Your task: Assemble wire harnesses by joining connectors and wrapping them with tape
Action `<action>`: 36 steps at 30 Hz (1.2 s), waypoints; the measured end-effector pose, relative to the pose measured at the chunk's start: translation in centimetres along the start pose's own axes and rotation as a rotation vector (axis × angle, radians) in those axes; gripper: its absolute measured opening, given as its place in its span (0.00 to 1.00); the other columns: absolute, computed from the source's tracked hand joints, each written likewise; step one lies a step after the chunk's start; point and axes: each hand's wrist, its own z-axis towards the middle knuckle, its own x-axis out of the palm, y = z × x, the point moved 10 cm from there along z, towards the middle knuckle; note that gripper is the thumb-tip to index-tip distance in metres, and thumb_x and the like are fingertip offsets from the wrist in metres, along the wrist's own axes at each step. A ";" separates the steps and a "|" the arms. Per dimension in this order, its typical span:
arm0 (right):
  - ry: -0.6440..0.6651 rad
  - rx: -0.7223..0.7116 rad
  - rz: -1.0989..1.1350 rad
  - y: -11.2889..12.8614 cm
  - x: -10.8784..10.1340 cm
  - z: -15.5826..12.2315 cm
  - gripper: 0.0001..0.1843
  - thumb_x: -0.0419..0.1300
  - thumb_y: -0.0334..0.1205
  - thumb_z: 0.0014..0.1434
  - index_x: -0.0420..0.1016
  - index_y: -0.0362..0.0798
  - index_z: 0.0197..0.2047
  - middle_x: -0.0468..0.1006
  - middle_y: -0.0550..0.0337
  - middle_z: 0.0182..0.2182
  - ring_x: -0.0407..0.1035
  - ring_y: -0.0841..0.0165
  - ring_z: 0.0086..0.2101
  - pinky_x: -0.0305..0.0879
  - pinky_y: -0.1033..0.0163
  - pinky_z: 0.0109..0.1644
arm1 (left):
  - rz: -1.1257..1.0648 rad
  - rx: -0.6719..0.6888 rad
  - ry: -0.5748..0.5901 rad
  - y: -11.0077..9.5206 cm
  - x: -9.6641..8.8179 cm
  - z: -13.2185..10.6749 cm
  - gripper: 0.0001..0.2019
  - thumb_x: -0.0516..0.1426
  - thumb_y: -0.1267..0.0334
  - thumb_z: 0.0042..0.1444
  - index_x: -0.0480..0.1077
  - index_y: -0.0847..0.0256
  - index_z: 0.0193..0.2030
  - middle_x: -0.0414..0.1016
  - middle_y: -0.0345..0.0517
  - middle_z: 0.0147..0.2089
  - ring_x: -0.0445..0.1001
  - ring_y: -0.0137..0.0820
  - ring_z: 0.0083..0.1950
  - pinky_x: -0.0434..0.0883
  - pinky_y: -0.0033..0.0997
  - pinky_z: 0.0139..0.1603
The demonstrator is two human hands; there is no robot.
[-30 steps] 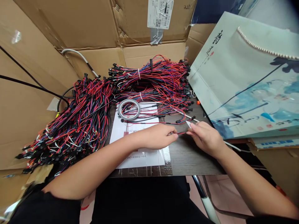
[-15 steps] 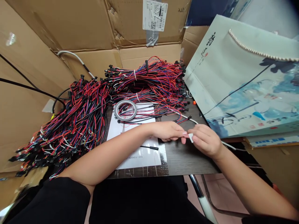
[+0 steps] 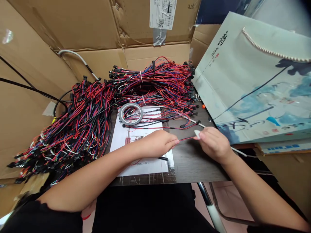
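Thin red and dark wires [image 3: 186, 138] stretch between my two hands, just above the table. My left hand [image 3: 163, 143] pinches them at one end, its fingers closed. At the other end my right hand [image 3: 214, 144] is closed on the wires, with a small white tab [image 3: 197, 133] showing between thumb and fingers. Whether the tab is paper or tape I cannot tell. Below my left hand lies a printed sheet [image 3: 145, 170], with black tube ends [image 3: 164, 158] over its right edge. A grey tape roll [image 3: 131, 114] rests on the sheet's upper part.
Large bundles of red, blue and black wires with connectors [image 3: 155, 76] fill the back. Another heap [image 3: 89, 113] spreads along the left. A pale gift bag [image 3: 257, 94] stands at the right. Cardboard walls [image 3: 80, 24] enclose the dark table [image 3: 194, 166]. A white cable runs behind my right hand.
My left hand has drawn away leftward from my right hand, and a length of wire now shows between them. The white tab has tilted in my right hand, which has barely moved.
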 end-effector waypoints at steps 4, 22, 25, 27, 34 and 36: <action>-0.013 0.110 -0.043 -1.5 -0.2 -0.4 0.48 0.61 0.27 0.60 0.41 0.59 0.74 0.76 0.61 0.31 0.68 0.67 0.31 0.70 0.60 0.38 | 0.160 0.003 -0.052 0.9 -0.8 -1.7 0.20 0.44 0.54 0.69 0.65 0.62 0.30 0.65 0.39 0.26 0.61 0.26 0.28 0.53 0.28 0.32; 0.077 0.190 -0.037 -2.5 1.3 -0.7 0.47 0.61 0.27 0.60 0.41 0.56 0.75 0.76 0.60 0.30 0.68 0.65 0.29 0.70 0.59 0.36 | 0.152 -0.088 -0.028 4.3 -2.6 -6.3 0.17 0.45 0.59 0.68 0.63 0.61 0.28 0.69 0.37 0.23 0.66 0.25 0.27 0.56 0.27 0.33; 0.074 0.216 -0.043 -3.0 1.3 -1.0 0.46 0.61 0.28 0.60 0.43 0.57 0.74 0.77 0.59 0.31 0.70 0.65 0.30 0.70 0.59 0.37 | 0.095 -0.146 -0.021 5.5 -2.6 -7.0 0.18 0.44 0.58 0.69 0.64 0.61 0.30 0.72 0.36 0.21 0.68 0.25 0.24 0.59 0.26 0.32; 0.071 0.247 -0.036 -3.4 1.3 -1.2 0.46 0.61 0.29 0.61 0.43 0.56 0.74 0.78 0.60 0.32 0.71 0.65 0.30 0.71 0.59 0.37 | 0.034 -0.192 -0.002 6.6 -2.4 -7.6 0.18 0.43 0.56 0.69 0.64 0.60 0.30 0.74 0.35 0.23 0.65 0.23 0.19 0.60 0.26 0.29; 0.099 0.285 -0.001 -3.8 1.8 -1.4 0.45 0.61 0.31 0.62 0.42 0.57 0.75 0.79 0.61 0.33 0.73 0.66 0.31 0.73 0.59 0.40 | 0.127 -0.122 -0.092 7.3 -3.6 -8.1 0.20 0.44 0.56 0.69 0.66 0.61 0.30 0.74 0.38 0.25 0.70 0.25 0.26 0.62 0.26 0.34; 0.110 0.291 0.003 -3.8 2.0 -1.4 0.45 0.61 0.31 0.62 0.42 0.56 0.75 0.80 0.60 0.34 0.74 0.66 0.31 0.73 0.58 0.40 | 0.168 -0.116 -0.121 7.2 -4.0 -8.1 0.19 0.44 0.57 0.69 0.68 0.61 0.30 0.74 0.39 0.26 0.71 0.26 0.29 0.61 0.26 0.36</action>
